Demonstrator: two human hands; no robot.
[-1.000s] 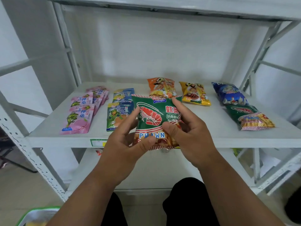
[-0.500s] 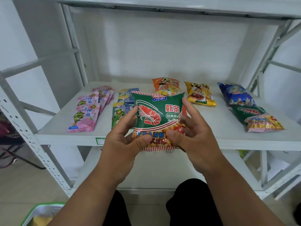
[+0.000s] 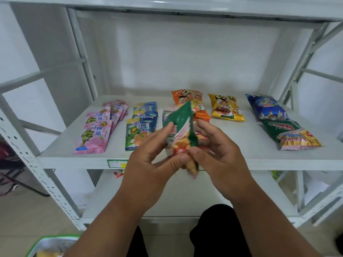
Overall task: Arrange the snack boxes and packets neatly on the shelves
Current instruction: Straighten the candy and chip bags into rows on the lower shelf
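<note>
We now hold the green foil prawn-cracker packet (image 3: 182, 134) turned edge-on, no longer face-up, pinched between our left hand (image 3: 148, 164) and right hand (image 3: 220, 154) above the white metal shelf's (image 3: 241, 158) front edge. On the shelf: two orange-yellow packets, one blue, one matching green; the overlapping pink and blue-green sachets we cannot count.

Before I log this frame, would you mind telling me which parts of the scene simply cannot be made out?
- Head view: the green prawn packet is motion-blurred, so its print is unreadable.
- The left hand and right hand cover its lower part.
- The orange packet is partly hidden behind it.
- The green-rimmed container is cut off by the bottom edge.
- The lower shelf items sit mostly behind the shelf edge.
</note>
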